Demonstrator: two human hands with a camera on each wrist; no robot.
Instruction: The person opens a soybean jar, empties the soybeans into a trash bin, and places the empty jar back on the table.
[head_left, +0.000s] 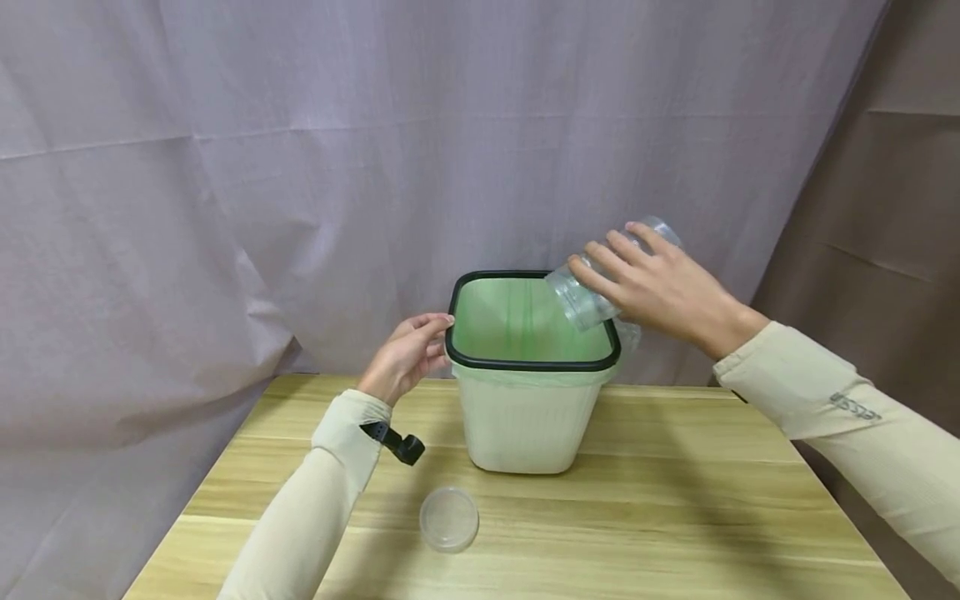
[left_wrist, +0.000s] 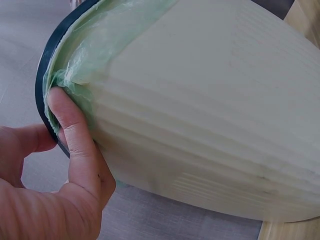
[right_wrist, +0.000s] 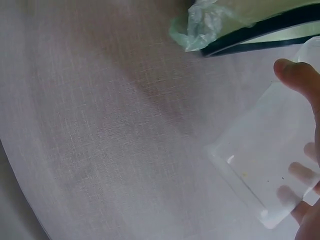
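I note the right hand wrapped around a clear jar, long axis tilted, mouth pointing toward 8 o'clock over the bin's 2 o'clock rim corner. Left hand pinches the rim at 9 o'clock.

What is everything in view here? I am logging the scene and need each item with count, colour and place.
waste bin: one, cream with black rim and green liner, on the table centre
clear jar: one, transparent, tilted mouth-down over the bin's right rim
lid: one, clear, on the table before the bin
table: one, light wood
curtain: one, grey, behind
left hand: fingers on the bin's left rim
right hand: grips the jar
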